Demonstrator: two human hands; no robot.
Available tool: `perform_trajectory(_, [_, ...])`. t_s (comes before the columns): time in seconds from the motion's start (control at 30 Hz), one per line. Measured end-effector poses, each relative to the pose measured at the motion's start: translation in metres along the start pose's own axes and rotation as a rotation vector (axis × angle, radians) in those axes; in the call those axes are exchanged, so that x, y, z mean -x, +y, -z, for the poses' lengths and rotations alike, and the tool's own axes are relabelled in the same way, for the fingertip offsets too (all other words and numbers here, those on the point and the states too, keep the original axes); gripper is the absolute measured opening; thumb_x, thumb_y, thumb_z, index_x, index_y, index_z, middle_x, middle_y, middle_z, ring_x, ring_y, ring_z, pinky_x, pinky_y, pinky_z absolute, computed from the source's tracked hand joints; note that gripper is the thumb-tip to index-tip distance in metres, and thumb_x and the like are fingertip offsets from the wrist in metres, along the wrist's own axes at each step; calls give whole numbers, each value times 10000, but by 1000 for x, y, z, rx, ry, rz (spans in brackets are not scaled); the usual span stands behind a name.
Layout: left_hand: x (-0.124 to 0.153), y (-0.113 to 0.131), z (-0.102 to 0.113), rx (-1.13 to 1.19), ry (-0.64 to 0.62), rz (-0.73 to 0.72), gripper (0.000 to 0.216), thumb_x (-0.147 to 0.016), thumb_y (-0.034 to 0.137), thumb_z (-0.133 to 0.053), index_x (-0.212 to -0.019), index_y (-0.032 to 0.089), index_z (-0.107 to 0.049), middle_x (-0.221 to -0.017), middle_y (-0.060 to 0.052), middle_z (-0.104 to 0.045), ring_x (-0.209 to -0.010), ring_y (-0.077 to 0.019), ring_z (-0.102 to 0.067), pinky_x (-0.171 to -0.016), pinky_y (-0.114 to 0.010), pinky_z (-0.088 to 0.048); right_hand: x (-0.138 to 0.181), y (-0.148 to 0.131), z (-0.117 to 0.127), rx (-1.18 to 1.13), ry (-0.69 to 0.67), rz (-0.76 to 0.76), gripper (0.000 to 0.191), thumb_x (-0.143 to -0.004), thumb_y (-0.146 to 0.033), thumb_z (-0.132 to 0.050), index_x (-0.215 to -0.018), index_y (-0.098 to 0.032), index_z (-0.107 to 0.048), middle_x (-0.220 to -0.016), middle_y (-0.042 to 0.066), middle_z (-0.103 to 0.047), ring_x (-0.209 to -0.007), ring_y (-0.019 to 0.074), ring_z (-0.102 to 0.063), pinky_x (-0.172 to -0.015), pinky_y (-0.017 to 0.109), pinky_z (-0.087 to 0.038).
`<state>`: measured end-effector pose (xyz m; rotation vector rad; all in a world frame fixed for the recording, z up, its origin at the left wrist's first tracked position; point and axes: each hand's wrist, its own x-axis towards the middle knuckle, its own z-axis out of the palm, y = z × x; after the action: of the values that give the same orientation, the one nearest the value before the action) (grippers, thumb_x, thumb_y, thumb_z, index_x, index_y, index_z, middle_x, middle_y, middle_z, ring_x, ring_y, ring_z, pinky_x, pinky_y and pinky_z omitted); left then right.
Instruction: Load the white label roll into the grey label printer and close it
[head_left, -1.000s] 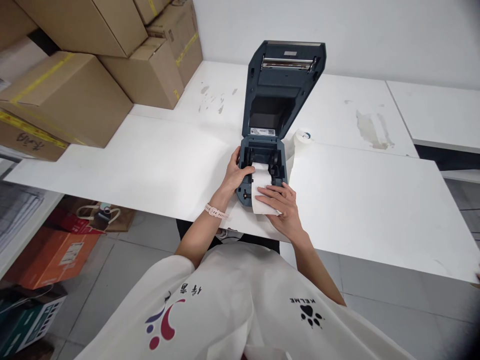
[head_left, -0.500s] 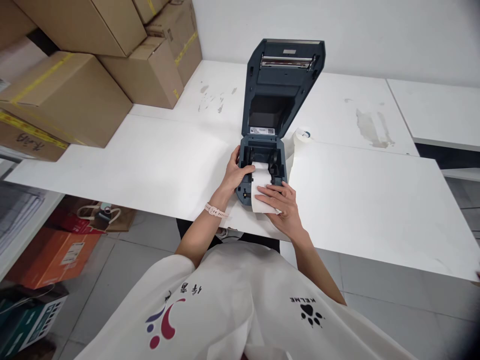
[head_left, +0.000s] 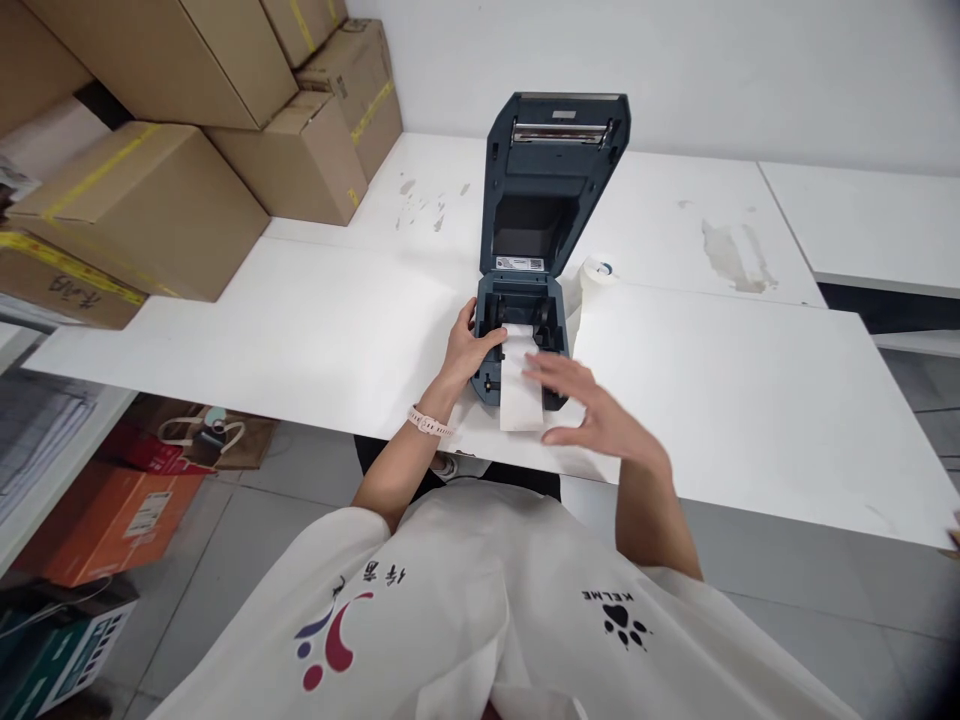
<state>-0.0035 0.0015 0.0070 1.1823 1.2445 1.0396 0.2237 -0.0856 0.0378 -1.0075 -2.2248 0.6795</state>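
A dark blue-grey label printer (head_left: 541, 172) stands on the white table, its lid raised and leaning back. From the bay a strip of white label paper (head_left: 520, 398) runs out over the front edge. My left hand (head_left: 466, 352) grips the printer's left wall, thumb inside by the paper and fingers outside. Over the right part of the bay, my right hand (head_left: 600, 405) is spread with thumb and fingers apart, slightly blurred. Its fingertips are at the strip's right edge; whether they touch cannot be seen. Behind the printer's right side lies a loose paper roll (head_left: 598, 272).
Cardboard boxes (head_left: 150, 215) are stacked on the table's left end. A white wall (head_left: 712, 80) stands behind the white table (head_left: 720, 400). At lower left, an orange box (head_left: 124, 520) and other packages sit beside a shelf. The table's front edge is close to my body.
My right hand has lifted off the paper strip and moved right, its fingers spreading. The strip now hangs straighter over the printer's front. My left hand stays on the printer.
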Motion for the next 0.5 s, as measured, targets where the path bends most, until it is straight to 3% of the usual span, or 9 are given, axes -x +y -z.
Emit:
perform_trajectory(0.03, [9, 0, 0, -23, -5, 4, 958, -818, 422, -778, -1642, 282, -312, -1727, -98, -384, -1590, -343, -382, -1287, -481, -377, -9, 4, 16, -15, 69, 20, 775, -906, -706, -668, -1585, -379, -488, -1677, 67, -475, -1557, 351, -439, -1283, 595, -367])
perform_trajectory(0.13, [47, 1, 1, -73, -58, 35, 1134, -794, 514, -824, -1691, 313, -160, -1800, -86, -209, -1651, -360, -253, -1309, -500, -348, -60, 25, 62, 36, 460, -29, 699, -1007, -685, -517, -1618, -362, -415, -1680, 65, -461, -1583, 320, -400, -1288, 573, -366])
perform_trajectory(0.17, [60, 1, 1, -75, -71, 46, 1160, -797, 546, -820, -1697, 328, -120, -1812, -75, -164, -1663, -358, -217, -1308, -501, -352, -84, 33, 76, 4, 513, -69, 703, -1026, -713, -433, -1638, -378, -350, -1726, 34, -381, -1616, 294, -341, -1309, 558, -334])
perform_trajectory(0.23, [81, 0, 2, -55, -93, 63, 1183, -800, 583, -813, -1701, 348, -83, -1820, -62, -125, -1669, -355, -199, -1297, -493, -373, -135, 48, 98, -138, 545, -161, 715, -1047, -738, -306, -1668, -398, -209, -1798, -36, -187, -1658, 210, -223, -1350, 481, -255])
perform_trajectory(0.3, [94, -1, 3, -22, -116, 76, 1204, -796, 601, -813, -1704, 339, -65, -1812, -77, -163, -1655, -355, -246, -1288, -483, -389, -179, 55, 112, -357, 448, -252, 723, -1094, -664, -95, -1696, -267, -57, -1819, -2, -81, -1644, 173, -219, -1343, 483, -248])
perform_trajectory(0.37, [98, -3, 6, 16, -141, 77, 1233, -780, 608, -825, -1707, 312, -67, -1796, -99, -224, -1634, -355, -300, -1288, -472, -388, -205, 53, 117, -500, 394, -276, 793, -1064, -664, 49, -1690, -201, -101, -1797, 11, -192, -1591, 149, -310, -1318, 425, -309])
perform_trajectory(0.4, [98, -4, 8, 34, -153, 74, 1243, -772, 614, -830, -1707, 301, -74, -1791, -104, -238, -1630, -354, -309, -1291, -466, -383, -208, 49, 116, -537, 404, -264, 849, -1040, -701, 63, -1674, -198, -193, -1758, 10, -303, -1556, 149, -367, -1304, 390, -339])
perform_trajectory(0.5, [95, -6, 14, 71, -147, 95, 1193, -793, 685, -775, -1706, 307, -106, -1806, -81, -193, -1656, -349, -247, -1308, -455, -351, -181, 29, 99, -598, 501, -165, 901, -991, -824, -72, -1510, -243, -525, -1519, 18, -609, -1446, 201, -522, -1282, 362, -394])
